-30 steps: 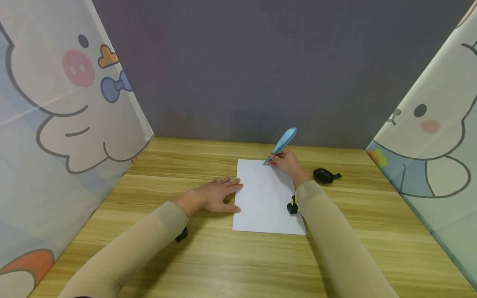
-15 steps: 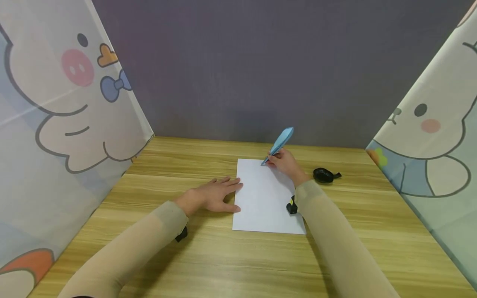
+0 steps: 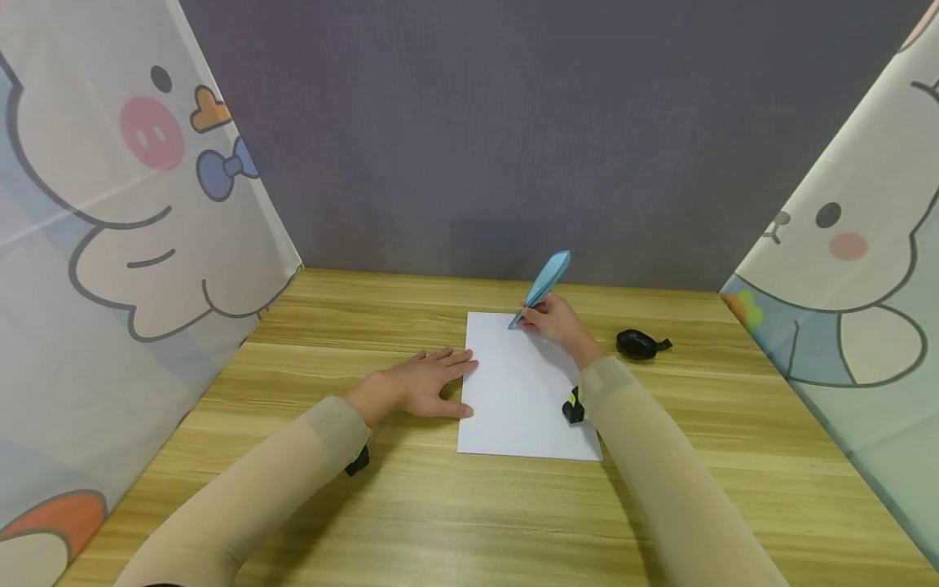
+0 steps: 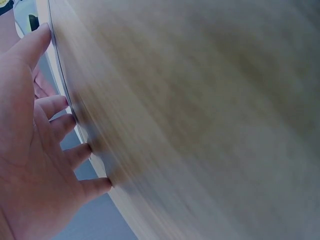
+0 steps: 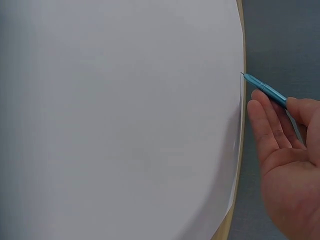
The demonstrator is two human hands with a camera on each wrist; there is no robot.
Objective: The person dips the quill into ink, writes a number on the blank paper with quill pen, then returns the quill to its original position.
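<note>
At the far left, a pale cloth panel [image 3: 132,269] hangs at a slant, lightly creased, printed with a rounded cartoon pig. Next to it, a table [image 3: 396,522] shows a yellowish, streaked wood-grain surface. A plain beige left sleeve [image 3: 249,497] crosses it, with a small black block [image 3: 358,461] beneath the cuff. The left hand [image 3: 420,388] lies with fingers extended and spread, its fingertips and thumb tip on the left edge of a sheet of paper [image 3: 513,399]. The paper is white, smooth, rectangular and flat on the table. Behind stands a dark grey, matt panel [image 3: 469,139]. Over the paper's far part, a blue pen [image 3: 548,275] leans to the right; its barrel is glossy, its top broad and leaf-shaped, its tip fine. The right hand [image 3: 561,326] pinches the barrel. A beige right sleeve [image 3: 660,481] follows; beyond its cuff lies a black, oval object [image 3: 636,345] with a short tab. Far right, a rabbit-printed cloth panel [image 3: 851,269] slopes outward.
</note>
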